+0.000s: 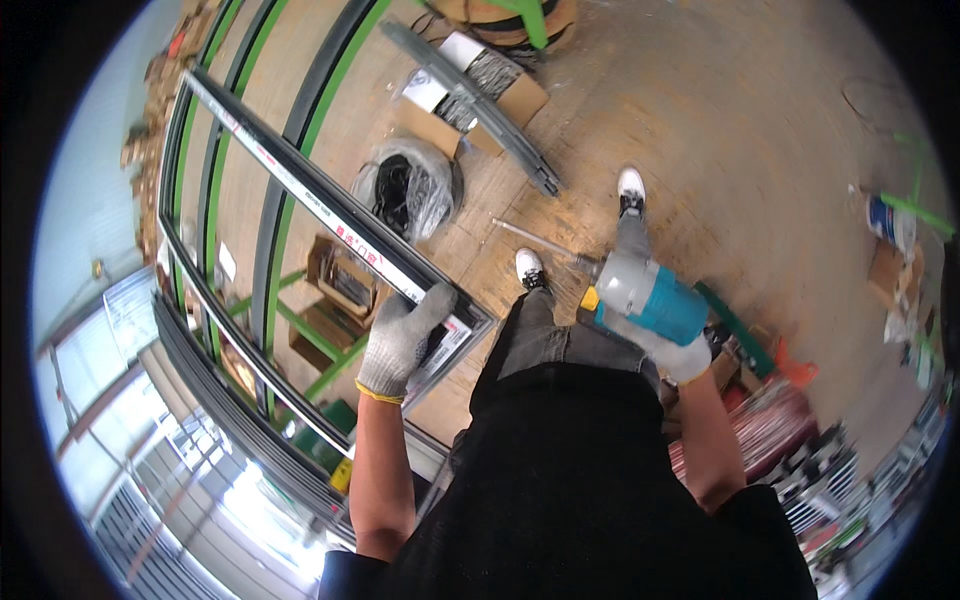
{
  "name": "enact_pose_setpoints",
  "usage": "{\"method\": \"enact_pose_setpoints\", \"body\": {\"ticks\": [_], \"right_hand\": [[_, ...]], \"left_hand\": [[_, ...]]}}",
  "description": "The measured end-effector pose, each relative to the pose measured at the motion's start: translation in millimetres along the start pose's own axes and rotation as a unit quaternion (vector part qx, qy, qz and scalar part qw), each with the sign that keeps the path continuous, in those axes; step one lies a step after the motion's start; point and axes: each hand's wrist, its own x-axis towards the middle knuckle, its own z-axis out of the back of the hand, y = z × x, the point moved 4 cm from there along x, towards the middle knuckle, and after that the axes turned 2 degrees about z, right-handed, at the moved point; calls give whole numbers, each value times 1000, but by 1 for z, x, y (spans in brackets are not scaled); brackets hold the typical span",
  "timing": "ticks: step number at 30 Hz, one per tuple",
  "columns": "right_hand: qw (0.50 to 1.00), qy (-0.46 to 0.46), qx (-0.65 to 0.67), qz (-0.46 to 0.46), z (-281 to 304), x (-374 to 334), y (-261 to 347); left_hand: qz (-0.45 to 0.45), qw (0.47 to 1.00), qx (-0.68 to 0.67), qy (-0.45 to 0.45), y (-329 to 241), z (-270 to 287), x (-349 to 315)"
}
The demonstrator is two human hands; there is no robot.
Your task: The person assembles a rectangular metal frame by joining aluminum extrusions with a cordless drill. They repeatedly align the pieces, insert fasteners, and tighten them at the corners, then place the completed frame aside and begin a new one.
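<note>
My left hand [400,348], in a pale knit glove with a yellow cuff, grips the near corner of a dark metal window frame [290,182], its fingers wrapped over the edge. White film with red print runs along that bar. In my right hand [678,356], also gloved, is a teal and grey power drill [664,300]. My palm is round its rear handle. A long thin bit [535,236] sticks out from the drill toward the left, its tip clear of the frame and above the floor near my shoe.
The frame rests on a green rack [325,90] with black-padded bars. Ahead lie grey metal profiles [475,105] across an open carton [520,98], and a plastic-wrapped coil [432,190]. Red-wrapped bundles [765,430] stand behind my right arm. A white-and-blue bucket [888,222] is far right.
</note>
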Motion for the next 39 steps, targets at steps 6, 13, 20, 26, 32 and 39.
{"method": "enact_pose_setpoints", "body": {"ticks": [6, 13, 20, 26, 32, 39], "right_hand": [[986, -116, -91, 73, -51, -94, 63], [991, -97, 47, -76, -109, -137, 62], [977, -89, 153, -121, -128, -134, 50], [993, -114, 18, -9, -127, -125, 59], [987, -148, 68, -4, -133, -128, 65], [936, -89, 296, -168, -150, -129, 61]], "left_hand": [[-33, 998, -43, -20, -3, -4, 17], [-7, 975, -214, 55, 0, -16, 25], [-56, 970, -223, 77, -8, -20, 19], [-43, 972, -220, 66, -9, -21, 17], [-39, 976, -204, 71, -10, -22, 15], [-39, 978, -196, 53, -16, -25, 11]]}}
